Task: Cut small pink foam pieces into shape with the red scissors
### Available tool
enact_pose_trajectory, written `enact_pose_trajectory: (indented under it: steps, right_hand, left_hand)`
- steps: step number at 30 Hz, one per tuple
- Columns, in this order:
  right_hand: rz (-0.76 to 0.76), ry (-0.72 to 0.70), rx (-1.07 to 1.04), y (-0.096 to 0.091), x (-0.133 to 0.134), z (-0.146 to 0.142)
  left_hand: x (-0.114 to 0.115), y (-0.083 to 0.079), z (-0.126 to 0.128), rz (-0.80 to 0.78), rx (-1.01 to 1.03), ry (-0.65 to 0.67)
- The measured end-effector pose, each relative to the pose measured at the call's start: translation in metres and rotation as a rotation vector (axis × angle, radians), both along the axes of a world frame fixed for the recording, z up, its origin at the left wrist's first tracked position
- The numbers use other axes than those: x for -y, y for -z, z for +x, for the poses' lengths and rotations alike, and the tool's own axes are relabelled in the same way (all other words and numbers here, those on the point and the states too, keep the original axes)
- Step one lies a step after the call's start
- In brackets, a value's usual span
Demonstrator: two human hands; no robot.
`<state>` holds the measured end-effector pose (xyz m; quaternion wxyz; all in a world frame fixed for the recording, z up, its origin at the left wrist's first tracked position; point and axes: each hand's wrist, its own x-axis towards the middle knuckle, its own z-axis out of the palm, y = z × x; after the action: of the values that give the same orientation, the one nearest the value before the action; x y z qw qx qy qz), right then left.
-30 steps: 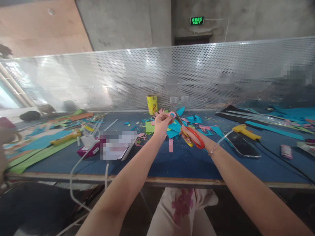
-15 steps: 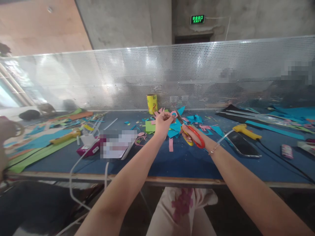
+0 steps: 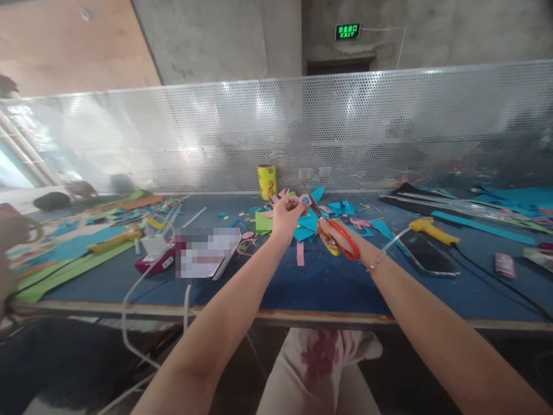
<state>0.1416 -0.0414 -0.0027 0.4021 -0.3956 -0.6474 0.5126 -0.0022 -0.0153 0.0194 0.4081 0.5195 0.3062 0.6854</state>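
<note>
My left hand (image 3: 283,218) is raised over the blue table (image 3: 328,282), its fingers pinched on a small pink paper ring (image 3: 303,200). My right hand (image 3: 334,233) grips red and yellow scissors (image 3: 334,233), whose blades point up and left and meet the pink ring. Beneath both hands lie blue, green and pink paper scraps (image 3: 307,226).
A yellow roll (image 3: 267,182) stands by the perforated metal screen (image 3: 302,127). To the right lie a phone (image 3: 425,250) and a yellow glue gun (image 3: 430,229) with its cable. Left are a white-cabled charger block (image 3: 154,246), green paper strips (image 3: 64,271) and another glue gun (image 3: 114,241).
The scissors' blades have shifted slightly up toward the pink ring and the left hand has turned the ring a little. The camera tilted slightly.
</note>
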Motion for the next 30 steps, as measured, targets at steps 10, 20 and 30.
enact_pose_trajectory:
  steps: [10,20,30]
  right_hand:
    - [0.073,0.007,0.037,0.005,-0.004,0.001]
    - [0.022,0.064,0.058,0.002,-0.001,0.000]
    - [0.076,0.211,-0.075,-0.004,-0.004,0.000]
  left_hand:
    - [-0.003,0.001,0.000,-0.033,0.059,0.055]
    - [0.002,-0.002,0.001,-0.117,0.189,0.144]
    - [0.000,0.001,0.001,-0.102,0.098,0.170]
